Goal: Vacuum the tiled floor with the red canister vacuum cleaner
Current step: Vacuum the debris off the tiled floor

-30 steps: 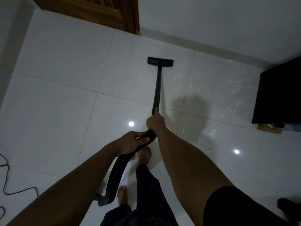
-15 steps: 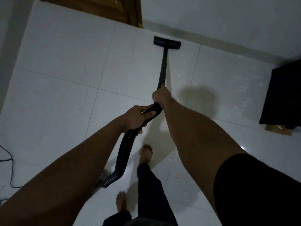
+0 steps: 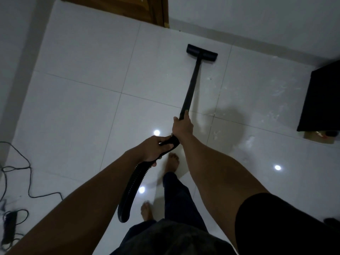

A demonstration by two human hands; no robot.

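Observation:
A black vacuum wand (image 3: pixel 191 83) slants up from my hands to its flat floor head (image 3: pixel 202 53), which lies on the white tiled floor (image 3: pixel 82 100) a short way from the far wall. My right hand (image 3: pixel 182 127) grips the lower end of the wand. Just behind it, my left hand (image 3: pixel 154 150) grips the curved black handle where the ribbed hose (image 3: pixel 130 192) begins. The hose drops down past my bare feet. The red canister is out of view.
A wooden door (image 3: pixel 128 8) stands at the top beside the wall. A black cabinet (image 3: pixel 322 98) sits at the right edge. Black cables (image 3: pixel 27 177) and a power strip (image 3: pixel 10 227) lie on the floor at the left. Pale dusty smears mark the tiles at the right.
Over the second the floor head went forward to the far wall, then came back toward me. Both hands kept their grip, and my right foot has stepped forward.

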